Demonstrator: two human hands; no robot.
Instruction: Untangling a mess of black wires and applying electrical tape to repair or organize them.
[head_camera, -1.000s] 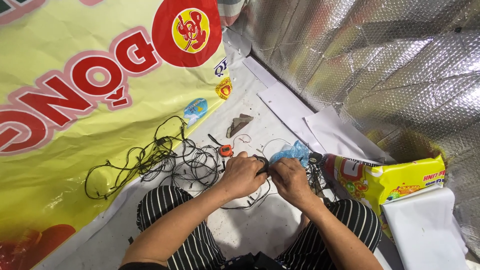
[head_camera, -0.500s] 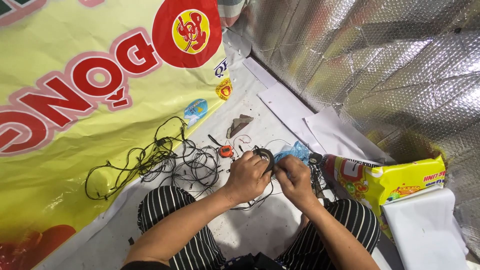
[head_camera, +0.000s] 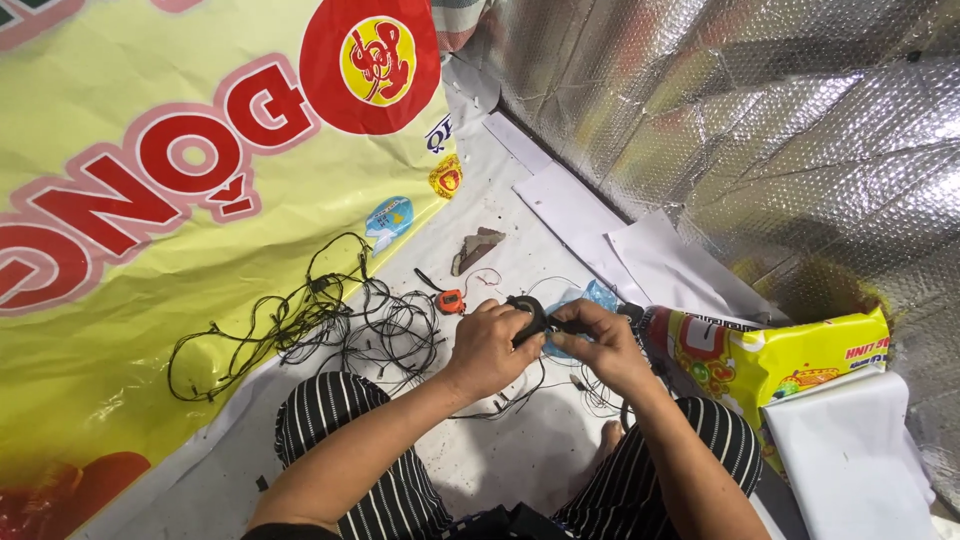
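Both hands meet at centre: left hand (head_camera: 492, 347) and right hand (head_camera: 603, 345), fingers closed around a black tape roll (head_camera: 527, 317); tangled black wires (head_camera: 330, 325) at nine o'clock.

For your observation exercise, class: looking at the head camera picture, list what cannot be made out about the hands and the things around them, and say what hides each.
- Head view: the black roll is mostly covered by the left hand and right hand; its kind is unclear.
- Blue item: largely hidden behind the right hand.
- Tangle of black wires: strands too thin to trace.
- Yellow packet: partly covered by white sheet.
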